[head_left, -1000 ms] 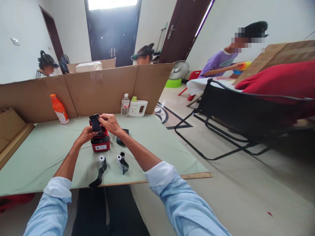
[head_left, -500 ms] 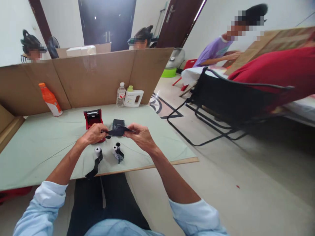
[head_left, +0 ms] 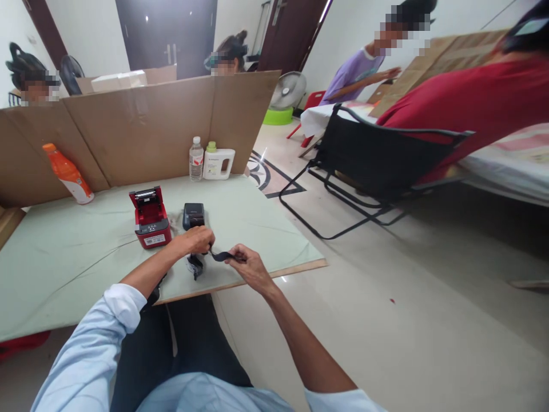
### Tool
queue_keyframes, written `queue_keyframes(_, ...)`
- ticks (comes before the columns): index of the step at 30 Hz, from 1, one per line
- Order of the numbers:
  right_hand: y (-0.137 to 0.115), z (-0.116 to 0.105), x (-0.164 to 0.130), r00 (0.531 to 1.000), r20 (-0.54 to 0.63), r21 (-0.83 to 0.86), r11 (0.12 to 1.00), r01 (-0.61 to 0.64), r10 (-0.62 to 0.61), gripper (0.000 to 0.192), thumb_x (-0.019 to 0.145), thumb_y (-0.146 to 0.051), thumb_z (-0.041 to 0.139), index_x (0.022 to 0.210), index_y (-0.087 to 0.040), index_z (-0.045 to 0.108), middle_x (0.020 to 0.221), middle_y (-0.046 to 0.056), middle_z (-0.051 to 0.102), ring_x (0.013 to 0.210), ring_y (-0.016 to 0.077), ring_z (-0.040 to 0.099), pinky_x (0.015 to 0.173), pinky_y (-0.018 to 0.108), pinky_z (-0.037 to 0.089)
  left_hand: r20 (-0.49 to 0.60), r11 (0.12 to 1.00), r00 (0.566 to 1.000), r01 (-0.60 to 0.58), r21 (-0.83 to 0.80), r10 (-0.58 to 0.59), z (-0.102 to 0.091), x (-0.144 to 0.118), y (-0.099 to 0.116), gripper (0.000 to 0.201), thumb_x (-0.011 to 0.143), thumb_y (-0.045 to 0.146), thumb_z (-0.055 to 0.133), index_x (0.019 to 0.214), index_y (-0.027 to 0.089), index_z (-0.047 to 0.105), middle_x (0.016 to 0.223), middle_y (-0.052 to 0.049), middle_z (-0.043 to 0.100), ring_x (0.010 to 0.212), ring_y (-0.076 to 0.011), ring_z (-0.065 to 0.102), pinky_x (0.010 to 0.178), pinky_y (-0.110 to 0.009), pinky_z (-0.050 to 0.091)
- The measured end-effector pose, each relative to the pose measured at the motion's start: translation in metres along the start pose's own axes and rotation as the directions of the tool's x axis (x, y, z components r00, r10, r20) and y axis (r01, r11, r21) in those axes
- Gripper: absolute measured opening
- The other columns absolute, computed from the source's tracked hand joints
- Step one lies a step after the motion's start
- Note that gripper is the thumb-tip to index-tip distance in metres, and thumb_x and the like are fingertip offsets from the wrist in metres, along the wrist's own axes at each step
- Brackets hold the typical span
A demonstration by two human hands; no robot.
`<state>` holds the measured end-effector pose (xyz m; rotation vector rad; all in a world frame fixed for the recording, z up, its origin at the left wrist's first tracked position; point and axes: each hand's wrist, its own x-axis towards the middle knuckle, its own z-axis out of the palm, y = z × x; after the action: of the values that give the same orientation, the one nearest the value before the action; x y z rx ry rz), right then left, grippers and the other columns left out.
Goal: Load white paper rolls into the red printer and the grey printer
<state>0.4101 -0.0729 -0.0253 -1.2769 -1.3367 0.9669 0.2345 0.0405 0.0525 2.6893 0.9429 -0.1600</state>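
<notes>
- left hand (head_left: 194,240) and right hand (head_left: 249,266): fingers pinched shut on opposite ends of black strip (head_left: 221,256)
- strip stretched between them, over near table edge (head_left: 257,277)
- red printer (head_left: 150,217), lid open, far-left of hands; black device (head_left: 194,215) beside it

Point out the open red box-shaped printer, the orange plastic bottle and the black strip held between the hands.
Red printer (head_left: 151,224), head view, front body.
Orange bottle (head_left: 67,174), head view, mid body.
Black strip (head_left: 220,256), head view, middle.
</notes>
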Motion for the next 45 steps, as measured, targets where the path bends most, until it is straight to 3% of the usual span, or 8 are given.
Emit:
queue_keyframes(5, 0.004, 0.004, -0.015, 0.993, 0.115, -0.156, 0.988, -0.017, 0.035, 0.015, 0.079, -0.034, 0.062, 0.071, -0.023, 0.056, 0.065, -0.003, 0.055, 0.062, 0.0158, 0.050, 0.060, 0.029, 0.043, 0.112, 0.996, 0.991, 0.068, 0.060, -0.075, 0.004, 0.002, -0.006, 0.017, 0.065, 0.004, 0.069, 0.070, 0.016, 0.080, 0.066, -0.011, 0.074, 0.069, -0.0228, 0.072, 0.065, -0.028, 0.051)
queue_keyframes(8, -0.003, 0.001, -0.022, 0.979, 0.198, -0.183, 0.983, -0.006, 0.043, 0.013, 0.080, -0.033, 0.063, 0.084, -0.021, 0.067, 0.082, 0.001, 0.069, 0.077, 0.0197, 0.061, 0.074, 0.033, 0.050, 0.142, 0.996, 0.987, 0.063, 0.067, -0.072, 0.004, 0.000, -0.007, 0.016, 0.067, 0.009, 0.071, 0.078, 0.015, 0.081, 0.074, -0.013, 0.075, 0.077, -0.0258, 0.073, 0.069, -0.030, 0.052)
queue_keyframes(13, -0.014, -0.009, -0.028, 0.969, 0.243, -0.155, 0.988, -0.012, 0.049, 0.047, 0.081, -0.040, 0.073, 0.126, -0.024, 0.070, 0.121, 0.010, 0.073, 0.109, 0.0275, 0.068, 0.094, 0.044, 0.054, 0.056, 0.994, 0.998, 0.027, -0.105, -0.021, 0.007, -0.017, -0.022, 0.054, 0.072, 0.033, 0.080, 0.125, 0.021, 0.073, 0.113, -0.011, 0.075, 0.106, -0.0281, 0.070, 0.086, -0.030, 0.053)
queue_keyframes(18, -0.012, -0.008, -0.014, 0.965, 0.261, -0.112, 0.994, -0.010, 0.039, 0.060, 0.084, -0.047, 0.074, 0.139, -0.024, 0.065, 0.126, 0.012, 0.072, 0.109, 0.0261, 0.068, 0.092, 0.043, 0.056, -0.075, 0.954, 0.996, 0.014, -0.301, -0.038, 0.011, -0.045, -0.054, 0.088, 0.066, 0.041, 0.087, 0.147, 0.025, 0.056, 0.144, -0.011, 0.062, 0.129, -0.0315, 0.061, 0.104, -0.033, 0.047)
queue_keyframes(22, -0.004, 0.009, 0.014, 0.960, 0.278, -0.076, 0.997, -0.021, 0.042, 0.064, 0.085, -0.049, 0.074, 0.142, -0.021, 0.064, 0.130, 0.013, 0.070, 0.095, 0.0215, 0.068, 0.087, 0.040, 0.058, -0.075, 0.953, 0.995, 0.047, -0.299, -0.073, 0.017, -0.062, -0.064, 0.103, 0.056, 0.036, 0.091, 0.151, 0.024, 0.052, 0.145, -0.013, 0.061, 0.131, -0.0349, 0.060, 0.103, -0.034, 0.049)
queue_keyframes(30, -0.001, 0.062, 0.039, 0.930, 0.362, 0.004, 0.997, 0.071, -0.068, 0.053, 0.085, -0.033, 0.068, 0.136, -0.016, 0.066, 0.120, 0.009, 0.074, 0.081, 0.0173, 0.063, 0.078, 0.032, 0.054, -0.114, 0.975, 0.989, 0.070, -0.209, -0.096, 0.039, -0.076, -0.049, 0.068, 0.074, 0.012, 0.066, 0.141, 0.022, 0.058, 0.132, -0.015, 0.067, 0.122, -0.0338, 0.065, 0.102, -0.042, 0.052)
queue_keyframes(39, -0.012, 0.109, 0.024, 0.898, 0.429, 0.048, 0.995, 0.085, -0.097, 0.040, 0.091, -0.030, 0.057, 0.125, -0.013, 0.065, 0.109, 0.007, 0.071, 0.086, 0.0181, 0.063, 0.082, 0.031, 0.052, -0.131, 0.959, 0.986, 0.059, -0.277, -0.099, 0.037, -0.112, -0.069, 0.076, 0.063, 0.002, 0.060, 0.135, 0.025, 0.062, 0.133, -0.011, 0.069, 0.124, -0.0317, 0.065, 0.106, -0.040, 0.051)
queue_keyframes(45, -0.001, 0.109, 0.020, 0.921, 0.383, 0.066, 0.997, 0.045, -0.067, 0.057, 0.092, -0.041, 0.065, 0.143, -0.015, 0.060, 0.125, 0.011, 0.070, 0.089, 0.0187, 0.064, 0.088, 0.035, 0.054, -0.094, 0.950, 0.990, 0.071, -0.303, -0.104, 0.036, -0.128, -0.072, 0.087, 0.065, 0.009, 0.067, 0.149, 0.023, 0.050, 0.144, -0.012, 0.061, 0.134, -0.0341, 0.058, 0.115, -0.049, 0.046)
